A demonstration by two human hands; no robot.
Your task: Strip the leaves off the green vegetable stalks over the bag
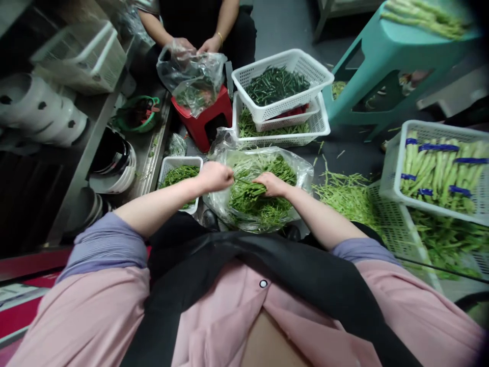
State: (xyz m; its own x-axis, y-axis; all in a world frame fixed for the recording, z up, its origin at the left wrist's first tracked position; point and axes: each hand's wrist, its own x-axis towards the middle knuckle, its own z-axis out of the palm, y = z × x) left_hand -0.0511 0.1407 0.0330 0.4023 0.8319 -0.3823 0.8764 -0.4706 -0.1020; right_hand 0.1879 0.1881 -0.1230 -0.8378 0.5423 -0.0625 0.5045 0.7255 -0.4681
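Note:
My right hand [272,184] is closed around a bunch of thin green vegetable stems [250,191], their cut ends packed together. My left hand [215,176] forms a fist just left of that bunch; thin green strands show beside it, but what is inside the fingers is hidden. Both hands are over an open clear plastic bag [301,165] filled with more of the same greens [277,209]. Close to my left forearm stands a small white basket [163,171] with green stems in it.
Across from me a co-worker's hands [198,46] handle a clear bag [191,71] on a red stool [198,122]. Stacked white baskets [282,109] hold green chillies and beans. Loose trimmings [344,199] lie right, near a basket of banded stalks [443,168] and a teal stool [397,56].

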